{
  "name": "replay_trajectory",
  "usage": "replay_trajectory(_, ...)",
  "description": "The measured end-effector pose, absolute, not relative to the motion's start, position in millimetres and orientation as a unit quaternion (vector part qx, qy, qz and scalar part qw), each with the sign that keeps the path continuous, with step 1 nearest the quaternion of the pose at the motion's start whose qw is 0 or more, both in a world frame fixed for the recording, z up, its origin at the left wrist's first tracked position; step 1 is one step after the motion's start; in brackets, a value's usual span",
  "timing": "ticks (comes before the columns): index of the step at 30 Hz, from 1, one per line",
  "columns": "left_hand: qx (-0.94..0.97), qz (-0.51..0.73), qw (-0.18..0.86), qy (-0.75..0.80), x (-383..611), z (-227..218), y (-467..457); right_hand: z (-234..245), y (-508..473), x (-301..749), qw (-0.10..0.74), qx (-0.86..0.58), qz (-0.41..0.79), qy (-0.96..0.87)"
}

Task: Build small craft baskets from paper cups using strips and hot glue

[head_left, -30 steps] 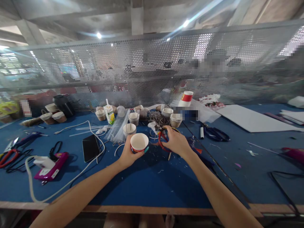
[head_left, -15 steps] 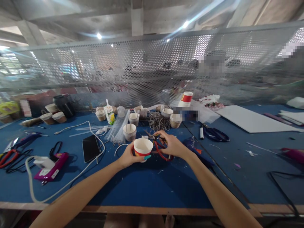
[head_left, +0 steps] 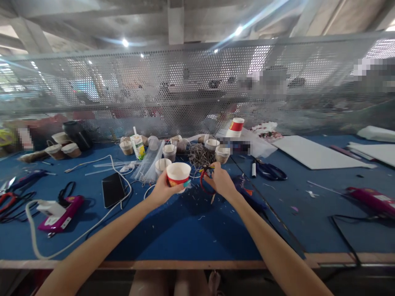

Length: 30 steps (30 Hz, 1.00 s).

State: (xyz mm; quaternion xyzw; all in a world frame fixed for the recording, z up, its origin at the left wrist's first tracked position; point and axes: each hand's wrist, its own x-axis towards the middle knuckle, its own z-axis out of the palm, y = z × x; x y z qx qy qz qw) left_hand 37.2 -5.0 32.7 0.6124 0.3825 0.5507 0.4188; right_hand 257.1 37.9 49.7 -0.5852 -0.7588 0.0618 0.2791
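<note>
My left hand (head_left: 160, 192) is wrapped round a white paper cup (head_left: 179, 172) with a red band, held upright above the blue table, its mouth facing up. To the right of the cup, my right hand (head_left: 220, 181) is closed on red-handled scissors (head_left: 203, 181). Their handle curves under my fingers, and the blades are mostly hidden or blurred. The cup and the scissors are apart. Just behind the cup stands a small twine-wrapped cup (head_left: 162, 164). A heap of grey-brown cord (head_left: 200, 155) lies beyond my right hand.
A phone (head_left: 112, 190), a white cable and a purple power strip (head_left: 61, 213) lie left. Clear plastic strips (head_left: 148, 164) and a drink carton (head_left: 138, 146) are behind. Right are a glue gun (head_left: 251, 197), dark-handled scissors (head_left: 271, 170) and white board (head_left: 317, 152). Perforated metal (head_left: 185, 90) screens the back.
The view has shifted slightly. Both hands keep their holds; the scissors have turned so their blades show less beside the cup.
</note>
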Motion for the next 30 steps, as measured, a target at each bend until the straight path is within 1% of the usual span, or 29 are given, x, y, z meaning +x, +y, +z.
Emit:
replay_trajectory(3, 0.674, 0.493, 0.376, 0.400, 53.6, 58.4, 10.9, 46.3, 38.1, 253.9, 0.311, -0.626, 0.069, -0.712)
replay_trajectory(6, 0.702, 0.455, 0.318, 0.446, 66.4, 81.8, 31.2, 48.7, 38.2, 254.1, 0.322, -0.637, 0.068, -0.697)
replay_trajectory(10, 0.710, 0.428, 0.327, 0.454, 68.2, 93.8, 46.7, 51.7, 40.0, 254.6, 0.355, -0.597, 0.093, -0.713)
replay_trajectory(14, 0.729, 0.386, 0.343, 0.449, 57.4, 86.4, 46.4, 52.8, 42.9, 256.2, 0.394, -0.577, 0.128, -0.704)
replay_trajectory(18, 0.720, 0.395, 0.320, 0.472, 48.7, 81.7, 48.6, 51.8, 47.9, 257.4, 0.463, -0.528, 0.182, -0.689)
replay_trajectory(20, 0.710, 0.416, 0.313, 0.474, 48.2, 81.5, 49.8, 50.2, 50.2, 255.8, 0.491, -0.484, 0.254, -0.678)
replay_trajectory(22, 0.690, 0.450, 0.317, 0.470, 49.7, 78.2, 47.0, 48.3, 51.5, 252.9, 0.501, -0.454, 0.342, -0.653)
replay_trajectory(24, 0.666, 0.481, 0.351, 0.450, 51.1, 68.5, 38.6, 46.4, 51.8, 250.1, 0.501, -0.452, 0.399, -0.621)
replay_trajectory(27, 0.634, 0.505, 0.414, 0.415, 48.3, 43.8, 19.9, 44.9, 51.2, 247.9, 0.515, -0.465, 0.415, -0.588)
replay_trajectory(30, 0.662, 0.495, 0.414, 0.381, 38.7, 19.6, 5.3, 46.1, 48.8, 247.7, 0.516, -0.463, 0.399, -0.600)
